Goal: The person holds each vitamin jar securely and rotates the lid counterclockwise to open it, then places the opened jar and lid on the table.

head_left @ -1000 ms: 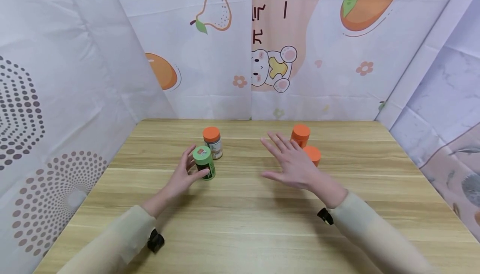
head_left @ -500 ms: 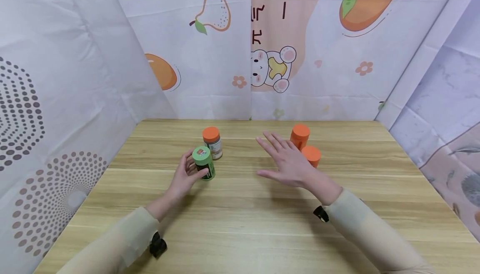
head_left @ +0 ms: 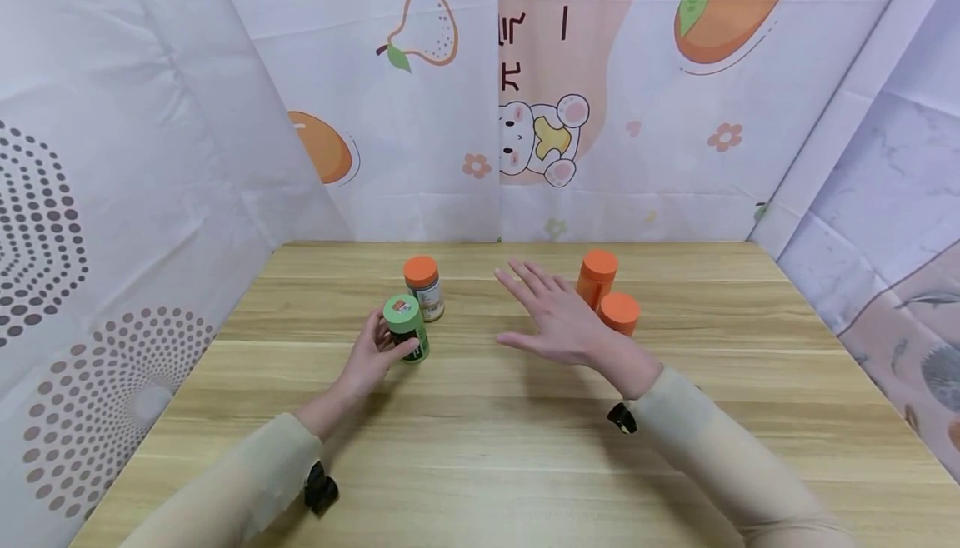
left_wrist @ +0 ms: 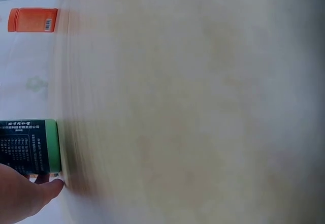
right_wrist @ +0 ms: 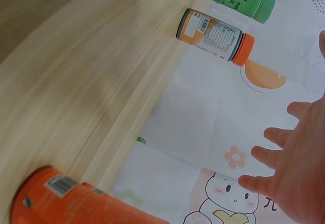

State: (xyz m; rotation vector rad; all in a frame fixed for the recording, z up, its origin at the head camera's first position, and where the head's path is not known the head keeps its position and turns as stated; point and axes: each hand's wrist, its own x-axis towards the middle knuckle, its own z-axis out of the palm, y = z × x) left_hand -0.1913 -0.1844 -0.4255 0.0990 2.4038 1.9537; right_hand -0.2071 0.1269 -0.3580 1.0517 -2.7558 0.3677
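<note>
A green-lidded bottle with a dark label stands upright on the left part of the table. My left hand holds it from the left, thumb at the front and fingers behind. In the left wrist view, part of that hand shows beside the bottle; a fingertip touches its label in the right wrist view. My right hand is raised with spread fingers, holding nothing. Just right of it stand two orange bottles, the rear one and the front one, the front one partly hidden by the hand.
Behind the green bottle stands a jar with an orange lid and a pale label. The wooden table meets a printed cloth at the back, with cloth hanging at both sides.
My right hand has drifted left, away from the orange bottles, uncovering more of them. My left hand's fingers have closed slightly around the green-lidded bottle, which stays in place.
</note>
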